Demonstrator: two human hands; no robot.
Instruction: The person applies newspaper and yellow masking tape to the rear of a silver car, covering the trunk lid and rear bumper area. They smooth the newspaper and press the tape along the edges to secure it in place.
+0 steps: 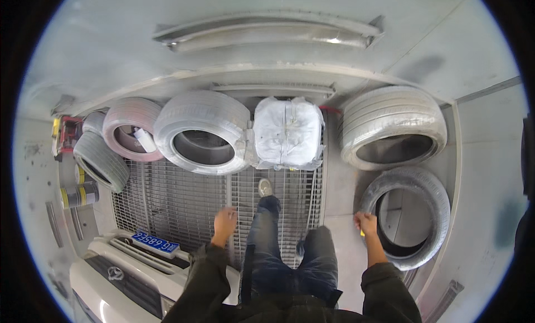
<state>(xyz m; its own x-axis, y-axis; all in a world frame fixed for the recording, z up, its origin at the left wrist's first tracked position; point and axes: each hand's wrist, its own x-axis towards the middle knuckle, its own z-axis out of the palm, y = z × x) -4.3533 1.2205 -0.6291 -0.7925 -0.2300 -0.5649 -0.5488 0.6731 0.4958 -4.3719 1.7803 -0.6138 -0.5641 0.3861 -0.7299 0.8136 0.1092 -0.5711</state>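
Note:
My left hand (225, 223) hangs over the floor grating (184, 197), beside my left leg. It is blurred, its fingers look partly curled, and nothing can be made out in them. To the right, my right hand (366, 223) is closed around a small yellow object (362, 232), mostly hidden by the fingers. That hand appears close to the near left side of a dusty tyre (439, 214) lying at the right wall. Ahead of my outstretched foot is a square bundle (288, 133) wrapped in white sheeting and tied with cord.
The front of a white vehicle (175, 277) with a blue plate stands at lower left. Tyres line the far wall: a large grey one (200, 107), a reddish one (133, 107), a green-grey one (113, 168) and a wide one (393, 110). Cans (79, 196) lie at left.

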